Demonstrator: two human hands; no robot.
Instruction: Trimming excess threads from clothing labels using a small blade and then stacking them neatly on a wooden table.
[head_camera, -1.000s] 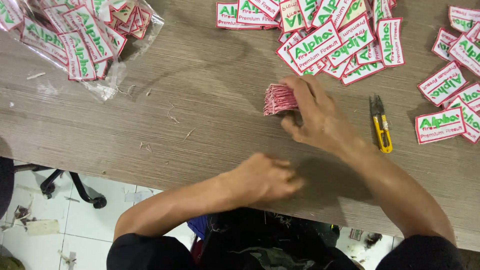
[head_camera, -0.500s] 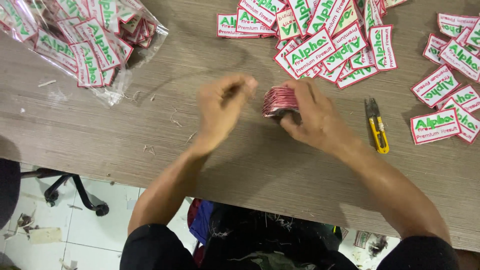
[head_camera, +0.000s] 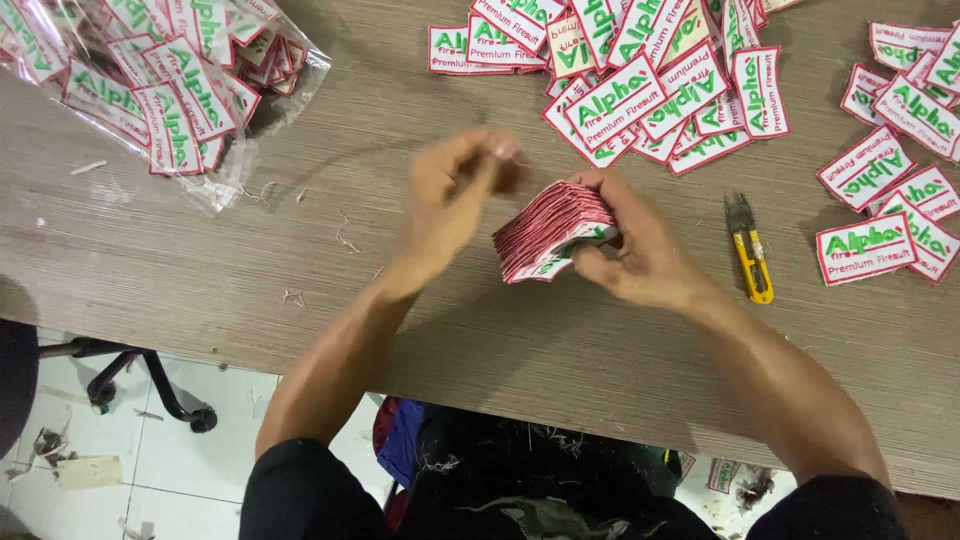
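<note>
Right hand (head_camera: 640, 250) fingers pinch the stack of red-edged white embroidered patches (head_camera: 552, 230) mid-table; blurred left hand (head_camera: 450, 200), fingers loosely pressed together, should square edges, gripping evenly.

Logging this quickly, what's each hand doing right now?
Left hand: blurred above the table, grip cannot be told.
Right hand: closed on a stack of patches.

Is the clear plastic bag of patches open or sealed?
Open: the plastic bag gapes at its right end, patches lying loose at the mouth.
</note>
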